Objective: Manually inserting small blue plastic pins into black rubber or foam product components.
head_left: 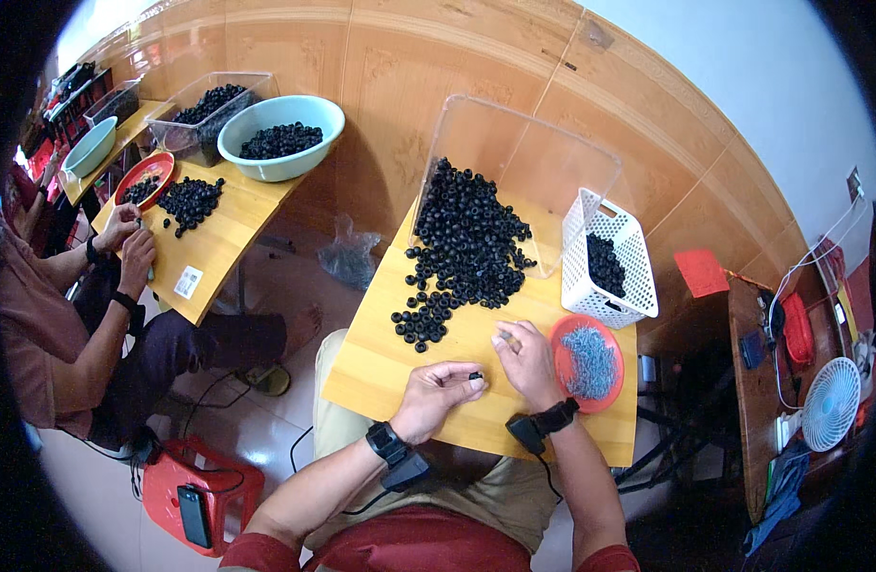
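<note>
My left hand (438, 395) pinches a small black ring-shaped part (475, 377) between thumb and fingertips, just above the front of the wooden table (385, 367). Close beside it, my right hand (527, 362) has its fingers drawn together around something small at the fingertips, too tiny to name. A red plate (618, 379) lies at my right wrist and carries a heap of thin silvery metal pieces (590, 360). Beyond my hands, many loose black ring-shaped parts (466, 229) spill across the table from a clear plastic bin (552, 157).
A white perforated basket (590, 296) with black parts stands right of the pile. On the left, another person (56, 324) works at a second table (218, 243) with a green basin (281, 168). A red stool (166, 491) and a fan (831, 405) flank me.
</note>
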`<state>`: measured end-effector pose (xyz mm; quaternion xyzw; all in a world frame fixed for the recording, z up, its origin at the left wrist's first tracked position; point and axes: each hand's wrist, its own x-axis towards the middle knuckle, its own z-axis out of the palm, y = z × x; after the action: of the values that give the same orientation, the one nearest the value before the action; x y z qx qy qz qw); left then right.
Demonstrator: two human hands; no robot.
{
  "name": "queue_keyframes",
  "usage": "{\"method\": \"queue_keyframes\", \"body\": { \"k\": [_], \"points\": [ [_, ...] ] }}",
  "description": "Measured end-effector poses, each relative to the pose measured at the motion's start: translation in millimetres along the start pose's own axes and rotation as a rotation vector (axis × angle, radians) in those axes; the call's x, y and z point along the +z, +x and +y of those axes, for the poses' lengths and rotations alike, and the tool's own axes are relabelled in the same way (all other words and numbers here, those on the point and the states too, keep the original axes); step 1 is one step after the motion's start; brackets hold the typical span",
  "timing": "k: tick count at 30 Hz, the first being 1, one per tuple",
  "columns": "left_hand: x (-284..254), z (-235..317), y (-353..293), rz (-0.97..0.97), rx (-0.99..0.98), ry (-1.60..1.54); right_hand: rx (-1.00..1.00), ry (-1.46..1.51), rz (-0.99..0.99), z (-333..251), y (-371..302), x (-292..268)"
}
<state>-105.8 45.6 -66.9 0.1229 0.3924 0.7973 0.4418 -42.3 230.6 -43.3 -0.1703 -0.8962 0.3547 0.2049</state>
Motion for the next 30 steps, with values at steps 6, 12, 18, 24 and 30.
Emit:
{"method": "queue_keyframes", "body": {
  "k": [6, 12, 18, 24, 30],
  "points": [
    [-12, -6, 2, -0.02, 0.066, 0.173, -0.068, -0.461, 0.047, 12, 38, 13],
    [-16, -7, 3, -0.027, 0.104, 0.238, 0.008, -0.5, -0.017, 10, 44, 17],
    [-17, -10, 5, -0.01, 0.128, 0.275, -0.036, -0.45, -0.086, 16, 45, 16],
    [-15, -8, 4, 0.017, 0.128, 0.331, -0.081, -0.41, -0.182, 20, 43, 11],
    [-15, -13, 3, 0.037, 0.158, 0.312, -0.094, -0.423, -0.189, 23, 36, 10]
  ]
}}
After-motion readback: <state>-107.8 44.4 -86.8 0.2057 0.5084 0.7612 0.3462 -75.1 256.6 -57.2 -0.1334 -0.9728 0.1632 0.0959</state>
